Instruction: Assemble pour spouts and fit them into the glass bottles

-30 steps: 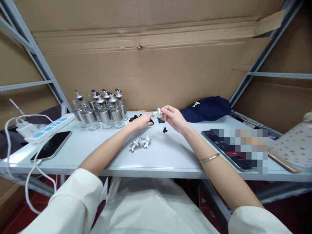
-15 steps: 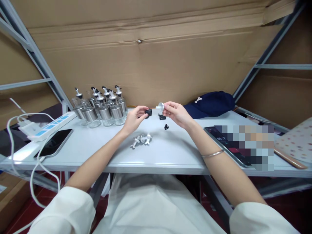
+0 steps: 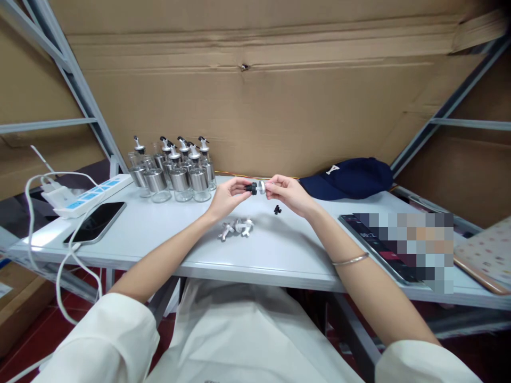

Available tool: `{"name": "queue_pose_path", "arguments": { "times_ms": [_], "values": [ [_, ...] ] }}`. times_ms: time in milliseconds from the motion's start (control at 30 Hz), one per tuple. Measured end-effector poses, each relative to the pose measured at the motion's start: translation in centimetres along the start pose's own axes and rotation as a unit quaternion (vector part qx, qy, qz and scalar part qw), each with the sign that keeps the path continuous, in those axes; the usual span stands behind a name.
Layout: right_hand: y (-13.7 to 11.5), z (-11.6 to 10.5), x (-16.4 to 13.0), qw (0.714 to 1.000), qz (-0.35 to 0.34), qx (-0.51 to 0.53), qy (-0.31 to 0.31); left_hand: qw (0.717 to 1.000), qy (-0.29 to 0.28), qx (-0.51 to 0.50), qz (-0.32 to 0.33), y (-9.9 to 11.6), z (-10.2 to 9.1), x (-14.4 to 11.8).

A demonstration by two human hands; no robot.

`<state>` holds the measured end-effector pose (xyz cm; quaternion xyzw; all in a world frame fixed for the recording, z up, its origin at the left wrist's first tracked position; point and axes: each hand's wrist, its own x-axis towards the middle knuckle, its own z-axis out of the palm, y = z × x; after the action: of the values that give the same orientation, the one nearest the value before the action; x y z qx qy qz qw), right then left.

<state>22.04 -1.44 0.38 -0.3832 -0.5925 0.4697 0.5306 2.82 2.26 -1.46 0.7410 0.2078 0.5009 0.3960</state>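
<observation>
Black cap (image 3: 251, 188) and silver spout (image 3: 261, 186) are meeting above the table (image 3: 287, 250), a little over its far middle part. The left hand (image 3: 227, 194) is pinching the cap, with its fingers (image 3: 242, 185) closed on it. The right hand (image 3: 288, 193) is holding the spout from the other side, with its fingers (image 3: 272, 184) closed on it too. The two parts are touching end to end between the hands; I cannot tell if they are already joined.

Just below the hands, a small pile of spouts (image 3: 236, 229) is lying on the table. One loose black piece (image 3: 277, 210) is lying near the right hand. A thin bracelet (image 3: 351, 259) is sitting on the right forearm.

Farther left, a group of glass bottles (image 3: 175, 170) with silver tops is standing by the cardboard wall (image 3: 279, 106). A phone (image 3: 95, 222) is lying near the left edge, and a power strip (image 3: 93, 195) with white cables is lying behind it. A dark blue hat (image 3: 347, 178) is resting at the back right. A tablet (image 3: 383, 244) is lying on the right side, partly blurred.
</observation>
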Motion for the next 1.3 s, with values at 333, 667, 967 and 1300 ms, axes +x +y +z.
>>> {"name": "queue_pose_path", "arguments": {
  "times_ms": [333,667,967,1300],
  "values": [
    [0.3,-0.1,-0.1,0.998,0.008,-0.019,-0.055,0.991,0.027,0.103,0.085,-0.4,0.6,-0.5],
    [-0.9,-0.4,-0.7,0.991,0.048,-0.002,-0.124,0.947,0.036,0.193,0.254,0.5,0.8,-1.5],
    [-1.3,-0.5,-0.8,0.985,0.055,0.017,-0.162,0.932,0.030,0.188,0.307,0.7,1.3,-1.9],
    [-0.7,-0.3,-0.5,0.981,0.037,0.075,-0.177,0.927,0.080,0.205,0.304,1.7,1.6,-2.0]
  ]
}}
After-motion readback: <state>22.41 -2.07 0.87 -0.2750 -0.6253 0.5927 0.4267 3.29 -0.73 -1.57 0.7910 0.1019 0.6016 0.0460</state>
